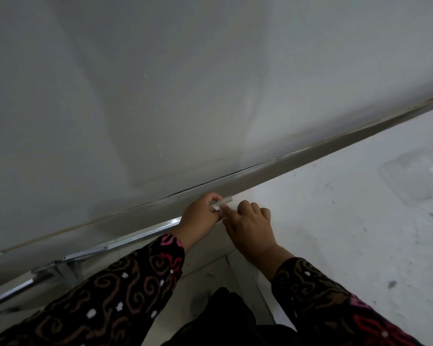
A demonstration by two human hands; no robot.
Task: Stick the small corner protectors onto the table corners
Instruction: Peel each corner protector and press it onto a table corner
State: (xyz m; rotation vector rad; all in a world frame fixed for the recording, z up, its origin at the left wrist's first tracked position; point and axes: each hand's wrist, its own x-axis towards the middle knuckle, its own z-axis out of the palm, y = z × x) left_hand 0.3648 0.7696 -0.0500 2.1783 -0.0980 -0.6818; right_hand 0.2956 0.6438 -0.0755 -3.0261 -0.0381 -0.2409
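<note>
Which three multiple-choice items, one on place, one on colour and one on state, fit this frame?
1. Where is the corner protector?
A. on the floor
B. at the table corner by the wall
C. inside a drawer

2. What colour is the tabletop?
A. red
B. black
C. white

3. What is the left hand doing?
A. pinching the corner protector
B. hanging idle
C. lying flat on the tabletop

Answers:
1 B, it sits where the tabletop's edges meet beside the wall.
2 C, its bare surface is white with dark specks.
3 A, its fingertips close on the corner protector.
</note>
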